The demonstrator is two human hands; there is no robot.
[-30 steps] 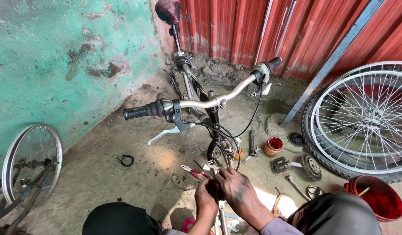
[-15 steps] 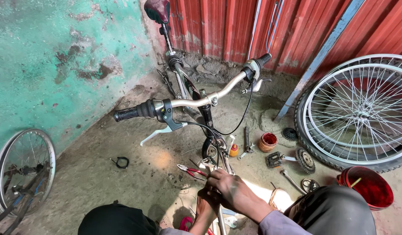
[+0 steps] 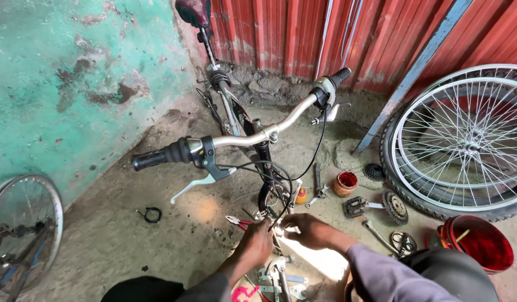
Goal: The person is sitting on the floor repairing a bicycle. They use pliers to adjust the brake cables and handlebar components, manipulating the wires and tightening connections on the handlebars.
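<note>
Both hands work low at the bicycle's front fork [image 3: 268, 197]. The left hand [image 3: 256, 244] is closed around red-handled pliers [image 3: 236, 221], whose jaws point away to its left. Just right of it, the right hand [image 3: 306, 229] pinches something small at the fork; what it grips I cannot tell. Farther right on the floor lie a pedal [image 3: 356, 207], a sprocket [image 3: 395, 207] and a wrench [image 3: 377, 235]
</note>
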